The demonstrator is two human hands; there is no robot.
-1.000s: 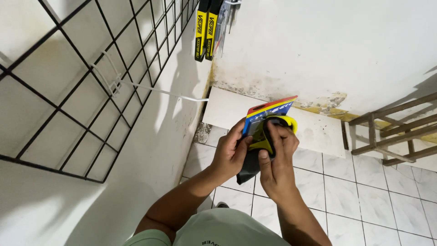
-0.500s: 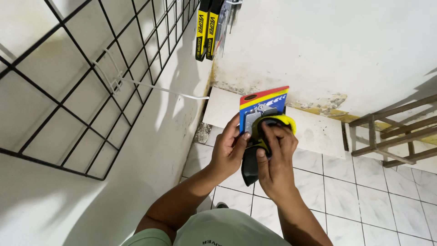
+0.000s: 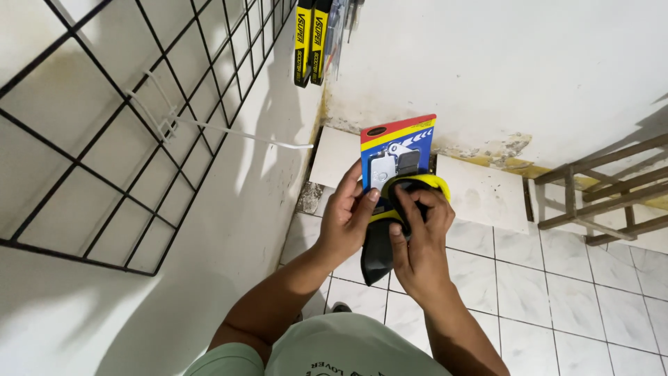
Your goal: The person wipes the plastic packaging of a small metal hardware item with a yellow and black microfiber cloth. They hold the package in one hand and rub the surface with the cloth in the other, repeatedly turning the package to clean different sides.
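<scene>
A person, seen from above, stands on a white tiled floor (image 3: 557, 278) beside a white wall (image 3: 229, 230) and holds a carded blister pack (image 3: 395, 147) upright in front of the chest. The left hand (image 3: 346, 221) is closed around the pack's left edge, thumb pressed on its face just below the clear bubble with two small metal parts. The right hand (image 3: 417, 244) is curled on the lower part, fingers (image 3: 410, 209) bent over a black and yellow item (image 3: 410, 186) that overlaps the card's bottom; a dark strip (image 3: 377, 254) hangs down from it between the two palms. The card is blue with a red and yellow band at the top. A black wire grid (image 3: 125, 139) is fixed to the wall at left, with a white cable tie (image 3: 229, 132) sticking out of it. Two yellow and black packs (image 3: 310, 42) hang near the top. A wooden rack (image 3: 605, 191) leans at right.
</scene>
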